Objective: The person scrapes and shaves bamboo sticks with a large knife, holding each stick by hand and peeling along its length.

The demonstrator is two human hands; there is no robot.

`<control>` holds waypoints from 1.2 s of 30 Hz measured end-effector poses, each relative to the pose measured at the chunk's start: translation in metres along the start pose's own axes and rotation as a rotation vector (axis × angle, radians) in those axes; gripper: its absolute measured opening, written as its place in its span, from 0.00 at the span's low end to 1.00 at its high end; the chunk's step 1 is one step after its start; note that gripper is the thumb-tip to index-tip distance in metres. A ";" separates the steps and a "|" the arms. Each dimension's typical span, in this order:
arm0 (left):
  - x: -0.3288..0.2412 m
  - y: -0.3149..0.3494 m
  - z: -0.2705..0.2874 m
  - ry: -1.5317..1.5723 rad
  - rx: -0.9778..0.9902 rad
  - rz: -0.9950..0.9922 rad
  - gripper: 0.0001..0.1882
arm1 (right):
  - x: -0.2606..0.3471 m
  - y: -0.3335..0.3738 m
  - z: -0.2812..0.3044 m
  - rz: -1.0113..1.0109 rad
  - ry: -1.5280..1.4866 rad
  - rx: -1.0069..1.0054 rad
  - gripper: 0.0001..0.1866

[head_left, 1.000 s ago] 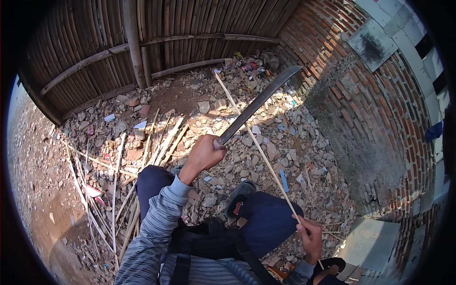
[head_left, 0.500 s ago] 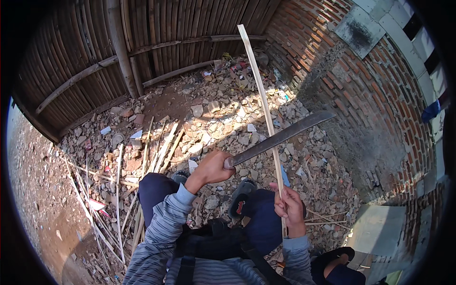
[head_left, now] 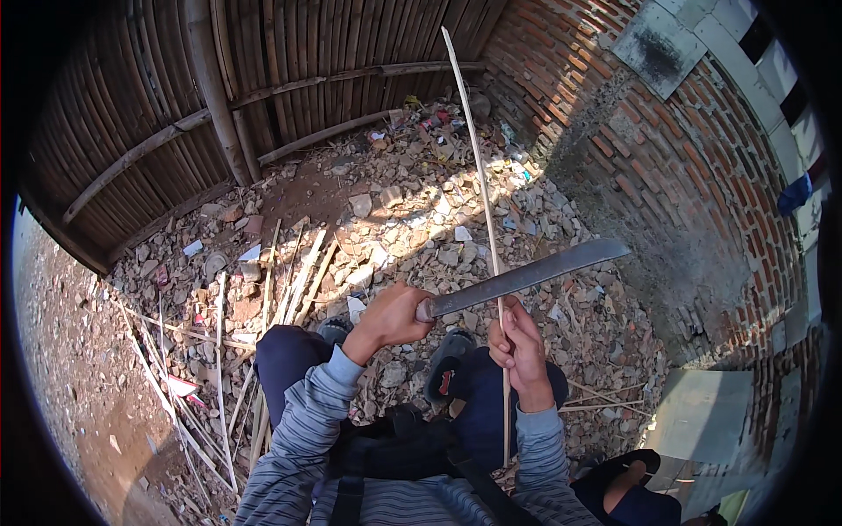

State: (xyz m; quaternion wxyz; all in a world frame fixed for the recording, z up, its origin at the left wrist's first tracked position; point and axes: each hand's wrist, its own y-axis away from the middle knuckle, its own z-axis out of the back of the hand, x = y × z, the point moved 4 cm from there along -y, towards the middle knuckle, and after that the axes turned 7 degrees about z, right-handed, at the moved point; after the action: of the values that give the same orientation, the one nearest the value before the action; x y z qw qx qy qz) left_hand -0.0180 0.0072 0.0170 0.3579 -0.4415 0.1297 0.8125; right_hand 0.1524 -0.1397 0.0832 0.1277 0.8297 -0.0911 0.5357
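My left hand [head_left: 392, 314] is closed around the handle of a machete [head_left: 535, 273], its dark blade pointing right and slightly away from me. A long, pale strip of wood or bamboo [head_left: 481, 167] stands almost lengthwise in front of me, its far tip near the bamboo wall. My right hand [head_left: 519, 349] grips this strip with thumb and fingers, just below the blade. The strip's lower end hangs past my hand beside my right knee. The blade crosses the strip just above my right fingers; whether the two touch I cannot tell.
Rubble and broken brick [head_left: 412, 237] cover the ground. Several pale strips [head_left: 221, 351] lie at the left, and a few thin ones [head_left: 605, 399] at the right. A bamboo wall [head_left: 333, 53] and a brick wall [head_left: 693, 193] enclose the far side. Another person's knee [head_left: 627, 482] shows lower right.
The strip has turned onto its narrower side, and its far end has shifted outward. My right hand has moved up and left, closer to the blade. The blade has swung lower and nearer to me.
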 end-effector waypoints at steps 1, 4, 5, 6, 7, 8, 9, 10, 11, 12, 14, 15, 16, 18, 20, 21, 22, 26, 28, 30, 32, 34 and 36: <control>0.001 -0.001 -0.002 -0.022 0.011 0.017 0.16 | 0.000 -0.002 -0.001 0.001 0.000 -0.001 0.17; 0.003 -0.003 -0.006 -0.043 0.031 0.058 0.18 | 0.002 -0.005 -0.003 0.054 0.140 0.023 0.14; 0.004 -0.002 -0.007 -0.039 0.040 0.083 0.17 | 0.003 -0.004 -0.003 0.054 0.176 0.029 0.14; 0.005 -0.002 -0.007 -0.038 0.038 0.086 0.17 | 0.003 -0.004 -0.004 0.054 0.211 0.035 0.14; 0.006 -0.002 -0.006 -0.055 0.035 0.084 0.17 | 0.002 -0.003 -0.004 0.052 0.212 0.037 0.14; 0.006 -0.002 -0.006 -0.071 0.032 0.082 0.17 | 0.001 -0.001 -0.005 0.063 0.233 0.026 0.14; 0.005 -0.001 -0.006 -0.069 0.030 0.084 0.17 | 0.000 0.000 -0.005 0.074 0.253 0.015 0.14; 0.003 0.000 -0.005 -0.093 -0.002 0.057 0.18 | 0.000 0.002 -0.006 0.072 0.255 0.016 0.14; 0.001 0.001 -0.005 -0.115 -0.033 0.030 0.18 | 0.000 0.005 -0.005 0.085 0.275 -0.009 0.14; 0.000 0.002 -0.006 -0.111 -0.033 0.031 0.18 | 0.001 0.008 -0.004 0.098 0.295 -0.034 0.14; 0.000 0.003 -0.006 -0.147 -0.073 0.026 0.18 | -0.001 0.012 -0.004 0.107 0.341 -0.052 0.14; 0.002 0.002 -0.006 -0.145 -0.076 0.030 0.18 | -0.001 0.014 -0.003 0.118 0.383 -0.069 0.14; 0.005 0.001 -0.005 -0.129 -0.096 0.059 0.17 | -0.005 0.018 -0.002 0.116 0.385 -0.065 0.14; 0.006 -0.002 0.000 -0.110 -0.117 0.089 0.16 | -0.014 0.027 -0.001 0.074 0.398 -0.058 0.14; 0.005 -0.005 0.003 -0.132 -0.093 0.109 0.14 | -0.012 0.028 0.001 0.066 0.390 -0.059 0.14; 0.006 -0.005 0.003 -0.131 -0.092 0.109 0.14 | -0.011 0.030 0.001 0.058 0.380 -0.064 0.14; 0.008 -0.006 0.001 -0.082 -0.037 0.121 0.13 | -0.011 0.028 0.001 0.058 0.380 -0.065 0.14; 0.001 -0.003 -0.002 -0.053 0.006 0.063 0.12 | -0.004 0.008 -0.004 0.068 0.366 -0.041 0.14; 0.000 -0.001 -0.002 -0.070 -0.016 0.052 0.12 | -0.003 0.004 -0.006 0.081 0.369 -0.038 0.14; -0.002 -0.001 0.000 -0.079 -0.037 0.044 0.11 | -0.005 0.001 -0.006 0.105 0.431 -0.049 0.13; 0.000 -0.002 0.007 -0.153 -0.078 0.107 0.12 | -0.012 0.009 -0.003 0.109 0.465 -0.050 0.13; 0.011 -0.004 0.010 -0.136 -0.109 0.133 0.12 | -0.018 0.019 -0.004 0.113 0.497 -0.048 0.13; 0.015 -0.005 0.010 -0.118 -0.136 0.158 0.13 | -0.019 0.030 -0.006 0.095 0.555 -0.072 0.14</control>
State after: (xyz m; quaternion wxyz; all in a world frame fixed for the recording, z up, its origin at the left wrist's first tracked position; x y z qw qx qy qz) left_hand -0.0264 0.0228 0.0115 0.2688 -0.4046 0.0873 0.8697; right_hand 0.1302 -0.1660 0.0716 0.1518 0.6413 -0.1101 0.7440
